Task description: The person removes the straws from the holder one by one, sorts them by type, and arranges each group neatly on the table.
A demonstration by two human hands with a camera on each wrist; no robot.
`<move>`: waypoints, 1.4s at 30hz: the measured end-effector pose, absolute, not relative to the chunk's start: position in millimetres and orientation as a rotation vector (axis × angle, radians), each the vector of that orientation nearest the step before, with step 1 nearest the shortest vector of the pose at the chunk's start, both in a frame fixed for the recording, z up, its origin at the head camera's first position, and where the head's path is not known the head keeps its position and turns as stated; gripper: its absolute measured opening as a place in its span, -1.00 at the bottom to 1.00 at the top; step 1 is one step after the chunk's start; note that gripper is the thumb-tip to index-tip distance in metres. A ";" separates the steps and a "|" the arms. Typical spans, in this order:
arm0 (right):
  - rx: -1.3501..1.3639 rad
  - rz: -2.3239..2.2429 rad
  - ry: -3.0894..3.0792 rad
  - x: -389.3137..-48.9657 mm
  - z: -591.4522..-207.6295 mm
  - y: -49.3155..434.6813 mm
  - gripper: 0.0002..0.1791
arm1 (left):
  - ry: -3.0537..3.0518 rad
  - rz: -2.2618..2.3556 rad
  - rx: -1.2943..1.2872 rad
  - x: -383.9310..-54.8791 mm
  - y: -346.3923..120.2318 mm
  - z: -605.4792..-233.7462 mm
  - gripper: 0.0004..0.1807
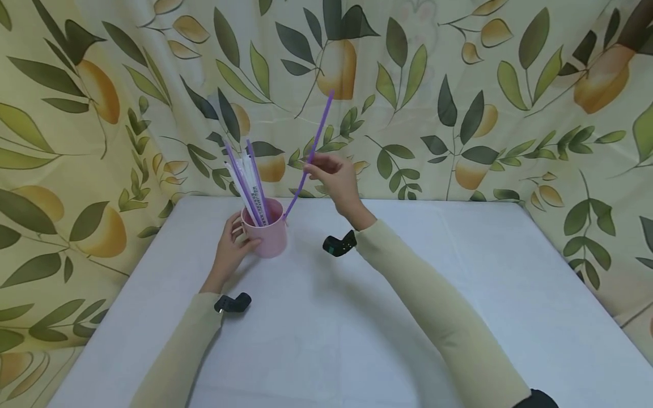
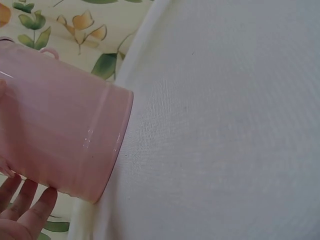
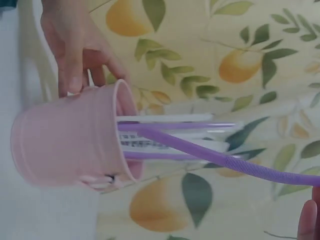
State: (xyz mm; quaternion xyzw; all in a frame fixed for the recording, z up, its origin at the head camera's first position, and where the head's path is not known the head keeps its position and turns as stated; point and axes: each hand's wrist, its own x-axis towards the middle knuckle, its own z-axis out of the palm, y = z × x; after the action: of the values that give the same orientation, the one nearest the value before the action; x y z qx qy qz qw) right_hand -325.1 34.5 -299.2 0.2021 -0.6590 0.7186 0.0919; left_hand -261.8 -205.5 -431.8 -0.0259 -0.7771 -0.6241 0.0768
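Note:
A small pink bucket (image 1: 271, 243) stands upright near the far edge of the table. My left hand (image 1: 232, 249) grips its left side, thumb along the front; in the left wrist view its fingertips (image 2: 45, 200) are at the bucket wall. Several purple and white straws (image 1: 252, 187) stand in the bucket, some with printed wrappers. Between thumb and fingers, my right hand (image 1: 334, 180) pinches a purple bendy straw (image 1: 320, 129), held tilted to the right of the bucket. Its lower end overlaps the bucket's rim in the head and right wrist views, and its ribbed part (image 3: 240, 165) shows.
A white cloth covers the table (image 1: 326, 340). Behind it hangs a curtain (image 1: 408, 113) printed with leaves and fruit. Black wrist cameras (image 1: 339, 243) sit at both cuffs. The bucket has a small side loop (image 3: 102, 181).

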 end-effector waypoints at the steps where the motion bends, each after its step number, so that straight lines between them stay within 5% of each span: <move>1: 0.605 2.154 -1.936 -322.5 -296.9 39.7 -0.75 | -2.328 -1.866 -0.084 -260.2 -204.7 -428.2 -0.10; 10: 0.674 2.235 -1.938 -298.6 -287.2 89.5 -0.77 | -2.342 -1.832 -0.082 -267.2 -206.6 -430.8 -0.10; 21: 0.456 2.096 -2.233 -286.4 -292.4 169.3 -0.75 | -2.347 -1.800 -0.111 -274.3 -207.1 -440.7 -0.11; 30: 0.153 1.896 -2.501 -285.9 -321.1 236.5 -0.49 | -2.358 -1.809 -0.066 -272.7 -204.7 -441.6 -0.11; 42: -0.141 1.835 -2.787 -291.5 -370.3 283.3 -0.39 | -2.383 -1.781 -0.040 -272.3 -198.8 -439.8 -0.11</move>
State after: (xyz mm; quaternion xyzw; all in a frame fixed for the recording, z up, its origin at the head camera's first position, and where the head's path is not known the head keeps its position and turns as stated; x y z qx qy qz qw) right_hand -291.5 283.3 -370.3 -0.0419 -0.8303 0.5468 -0.0992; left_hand -272.3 -198.8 -439.8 -0.0135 -0.7982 -0.5964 0.0832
